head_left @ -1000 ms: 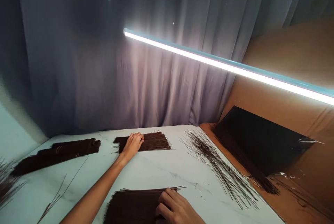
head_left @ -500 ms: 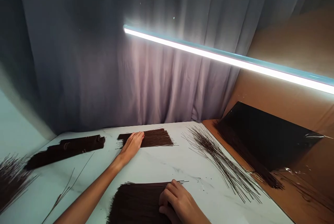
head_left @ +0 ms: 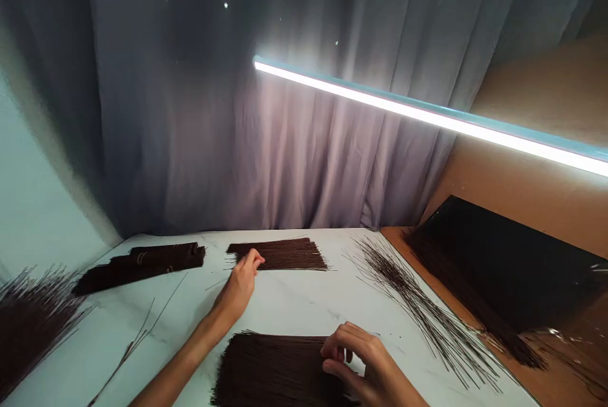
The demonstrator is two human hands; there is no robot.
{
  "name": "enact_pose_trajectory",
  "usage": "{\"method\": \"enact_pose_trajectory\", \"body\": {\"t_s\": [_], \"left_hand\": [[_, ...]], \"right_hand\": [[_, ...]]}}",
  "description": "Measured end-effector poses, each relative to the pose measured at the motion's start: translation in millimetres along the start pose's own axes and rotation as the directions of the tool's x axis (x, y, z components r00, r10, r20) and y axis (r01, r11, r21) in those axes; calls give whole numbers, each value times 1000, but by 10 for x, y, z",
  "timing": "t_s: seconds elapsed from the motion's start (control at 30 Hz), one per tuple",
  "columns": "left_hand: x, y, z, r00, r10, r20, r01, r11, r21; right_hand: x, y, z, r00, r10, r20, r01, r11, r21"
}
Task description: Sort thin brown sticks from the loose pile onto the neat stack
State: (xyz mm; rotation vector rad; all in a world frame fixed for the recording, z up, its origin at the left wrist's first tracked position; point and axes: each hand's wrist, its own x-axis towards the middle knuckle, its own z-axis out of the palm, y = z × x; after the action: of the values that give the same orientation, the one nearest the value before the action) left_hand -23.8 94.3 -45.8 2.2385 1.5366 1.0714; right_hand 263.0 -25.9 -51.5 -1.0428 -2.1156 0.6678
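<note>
My left hand [head_left: 243, 277] is at the left end of the far bundle of thin dark brown sticks [head_left: 294, 254]. Its fingertips are pinched together; whatever is between them is too small to make out. Nearer to me lies a larger, thick pile of the same sticks [head_left: 270, 369], laid side by side. Over the right end of this pile hovers or rests my right hand [head_left: 358, 356], its fingers curved and the thumb slightly apart from them. Nothing shows in its grasp.
Loose sticks [head_left: 418, 306] spread across the table's right side. Tied dark bundles [head_left: 156, 261] lie at the back left, with another stick heap [head_left: 33, 325] in front. A black sheet [head_left: 508, 261] leans on cardboard [head_left: 536, 103] at right. A tube light [head_left: 418, 112] hangs above.
My left hand has come off the top of the far bundle, drawing toward me with its fingers pinched. My right hand's fingers have opened a little. The view has turned slightly left.
</note>
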Motion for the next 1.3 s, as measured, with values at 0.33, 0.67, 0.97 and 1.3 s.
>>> {"method": "enact_pose_trajectory", "body": {"t_s": [0.33,0.67,0.97,1.3], "left_hand": [[-828,564,-26,935,103,341,-124,992,40],[-982,499,-26,950,95,298,-121,990,68],[-1104,520,-17,951,215,221,-239,967,87],[-1153,824,-51,892,400,211,-444,862,245]], "right_hand": [[7,-41,-7,987,19,162,15,977,-211],[-19,-56,9,988,58,141,-28,978,-209],[-46,-239,-355,982,150,111,-150,989,-11],[-11,-325,-101,994,96,-57,-90,991,100]]}}
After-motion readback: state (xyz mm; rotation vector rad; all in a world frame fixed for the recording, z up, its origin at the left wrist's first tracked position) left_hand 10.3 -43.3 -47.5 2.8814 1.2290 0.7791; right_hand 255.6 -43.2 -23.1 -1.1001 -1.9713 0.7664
